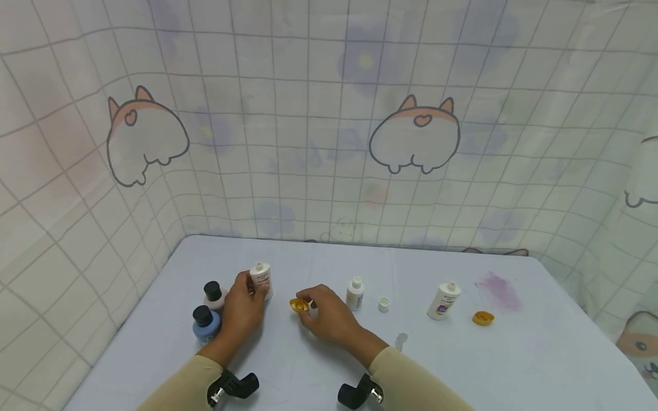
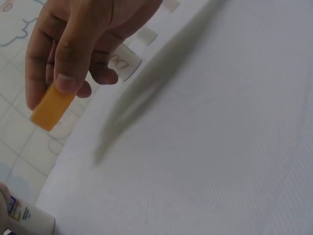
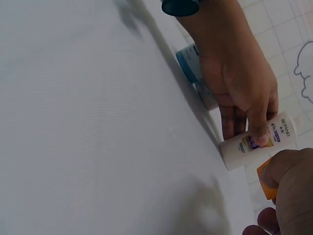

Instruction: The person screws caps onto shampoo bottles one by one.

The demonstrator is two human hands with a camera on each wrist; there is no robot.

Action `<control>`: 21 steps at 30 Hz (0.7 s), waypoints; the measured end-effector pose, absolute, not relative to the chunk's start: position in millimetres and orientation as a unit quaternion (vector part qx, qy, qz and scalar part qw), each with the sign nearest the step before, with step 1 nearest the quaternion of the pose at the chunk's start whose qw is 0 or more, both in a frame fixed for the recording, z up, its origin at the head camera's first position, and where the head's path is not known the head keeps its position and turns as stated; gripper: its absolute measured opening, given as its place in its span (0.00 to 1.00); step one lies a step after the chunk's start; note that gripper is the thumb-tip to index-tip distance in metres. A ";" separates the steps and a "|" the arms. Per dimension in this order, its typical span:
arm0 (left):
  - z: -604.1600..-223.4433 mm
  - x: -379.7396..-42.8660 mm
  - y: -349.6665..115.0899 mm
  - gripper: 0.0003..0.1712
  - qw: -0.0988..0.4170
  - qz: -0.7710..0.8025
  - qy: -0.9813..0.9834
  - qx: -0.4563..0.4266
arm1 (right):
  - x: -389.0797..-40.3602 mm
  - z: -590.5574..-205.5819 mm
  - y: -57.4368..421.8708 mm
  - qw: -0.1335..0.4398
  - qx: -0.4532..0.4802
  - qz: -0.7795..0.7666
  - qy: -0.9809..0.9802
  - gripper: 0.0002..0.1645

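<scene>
My left hand [image 1: 245,302] grips a white bottle [image 1: 261,276] that stands uncapped on the table, its narrow nozzle pointing up. In the right wrist view the thumb lies across the bottle's printed label [image 3: 261,142]. Between thumb and fingers, my right hand [image 1: 331,319] pinches a yellow flip cap [image 1: 299,305], held above the table a little to the right of the bottle and apart from it. The left wrist view shows this cap [image 2: 51,108] from its side. Close beside my left hand stand a blue bottle [image 1: 207,326] and a pale bottle [image 1: 215,297], both with black caps.
Right of my right hand is a small open white bottle [image 1: 354,294], with a white cap [image 1: 383,304] next to it. Farther right stand another uncapped white bottle [image 1: 443,301] and a yellow cap [image 1: 483,318]. A pink stain [image 1: 500,291] marks the white table [image 1: 329,262].
</scene>
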State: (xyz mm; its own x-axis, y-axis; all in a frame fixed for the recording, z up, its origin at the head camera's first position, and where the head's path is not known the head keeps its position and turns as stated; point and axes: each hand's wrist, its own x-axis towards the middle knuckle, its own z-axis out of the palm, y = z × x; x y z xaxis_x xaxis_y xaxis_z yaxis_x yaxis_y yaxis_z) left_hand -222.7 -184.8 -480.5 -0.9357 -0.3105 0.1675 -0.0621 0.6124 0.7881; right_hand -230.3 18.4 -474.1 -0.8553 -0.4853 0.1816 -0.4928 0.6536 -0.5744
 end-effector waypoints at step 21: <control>-480.5 -214.0 -179.9 0.24 0.094 -0.465 -0.879 0.048 | -209.0 -459.9 62.2 -0.022 0.290 0.396 -0.871 0.20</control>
State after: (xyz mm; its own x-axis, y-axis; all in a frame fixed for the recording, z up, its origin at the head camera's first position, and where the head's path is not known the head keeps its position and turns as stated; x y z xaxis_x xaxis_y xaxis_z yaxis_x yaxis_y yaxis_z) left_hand -214.0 -179.9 -480.5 -0.9776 -0.1724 0.1210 0.0029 0.5635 0.8261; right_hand -209.0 62.2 -459.9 -0.8303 -0.5235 0.1912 -0.4880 0.5170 -0.7033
